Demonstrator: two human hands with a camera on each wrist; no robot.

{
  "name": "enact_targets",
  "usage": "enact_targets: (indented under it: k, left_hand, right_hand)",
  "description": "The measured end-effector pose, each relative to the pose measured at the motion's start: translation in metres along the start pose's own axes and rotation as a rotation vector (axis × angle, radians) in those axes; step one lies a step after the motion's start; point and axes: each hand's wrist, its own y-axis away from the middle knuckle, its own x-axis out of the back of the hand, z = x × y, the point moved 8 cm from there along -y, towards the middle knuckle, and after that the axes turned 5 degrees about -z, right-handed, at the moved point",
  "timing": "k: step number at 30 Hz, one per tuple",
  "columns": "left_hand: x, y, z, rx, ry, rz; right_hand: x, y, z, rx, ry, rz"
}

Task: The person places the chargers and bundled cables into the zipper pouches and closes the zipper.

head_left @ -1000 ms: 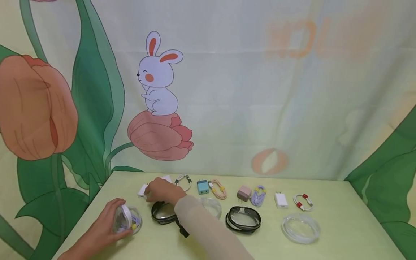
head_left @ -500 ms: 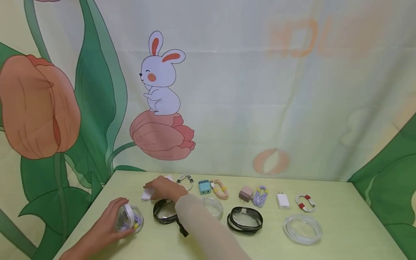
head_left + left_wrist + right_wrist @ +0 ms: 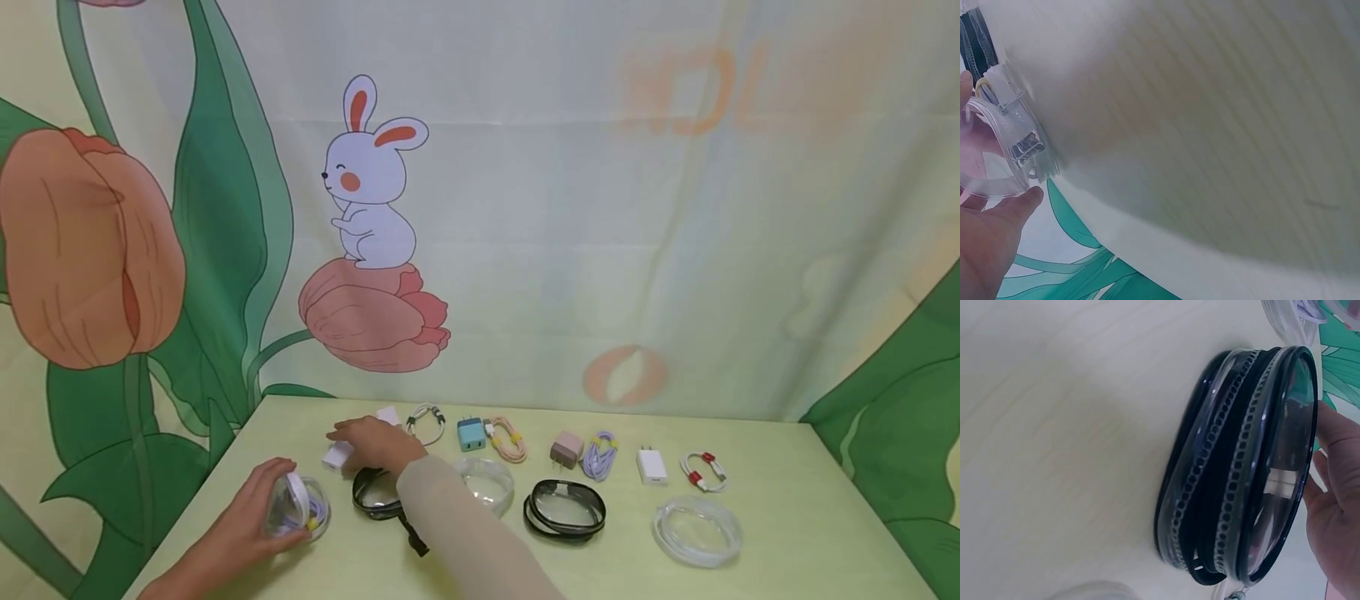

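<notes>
In the head view my left hand (image 3: 243, 517) grips a clear round zip case (image 3: 315, 487) at the left, fingers at the top and thumb low. Its white-rimmed lid stands raised, and a lavender cable with a yellow tie lies inside. The left wrist view shows that case (image 3: 997, 150) from the side. My right hand (image 3: 375, 446) holds a white charger (image 3: 337, 454) at the back left, which sticks out past the fingers. Just in front of it lies a black-rimmed clear case (image 3: 369, 498); it covers part of the hand in the right wrist view.
Along the back lie a white charger (image 3: 388, 416), white cable (image 3: 426, 423), blue charger (image 3: 471, 434), peach cable (image 3: 507, 442), pinkish-brown charger (image 3: 566, 450), lavender cable (image 3: 599, 457), white charger (image 3: 652, 467) and red-tied cable (image 3: 703, 472). Clear cases (image 3: 487, 483), (image 3: 697, 533) and a black-rimmed case (image 3: 564, 510) stand forward.
The white charger under my right hand has shifted slightly towards me and turned, and the hand has come a little nearer with it. My left hand keeps its grip on the case.
</notes>
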Motion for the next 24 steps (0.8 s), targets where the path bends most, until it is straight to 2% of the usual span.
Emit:
enact_targets:
  k: [3, 7, 11, 17, 24]
  left_hand:
    - [0.0, 0.001, 0.001, -0.001, 0.006, 0.004]
    - [0.0, 0.002, 0.002, 0.009, 0.019, 0.0]
    - [0.0, 0.001, 0.0, 0.02, 0.018, -0.006]
    - [-0.001, 0.001, -0.001, 0.004, 0.011, 0.008]
    - [-0.001, 0.0, 0.0, -0.011, 0.011, 0.016]
  right_hand:
    - [-0.007, -0.002, 0.003, -0.016, -0.007, -0.027]
    - [-0.009, -0.003, 0.006, -0.027, -0.036, -0.017]
    - [-0.005, -0.004, 0.007, -0.036, -0.047, 0.011]
    - [0.003, -0.005, 0.006, -0.061, -0.037, 0.038]
    - [0.002, -0.003, 0.0, -0.066, -0.094, 0.0]
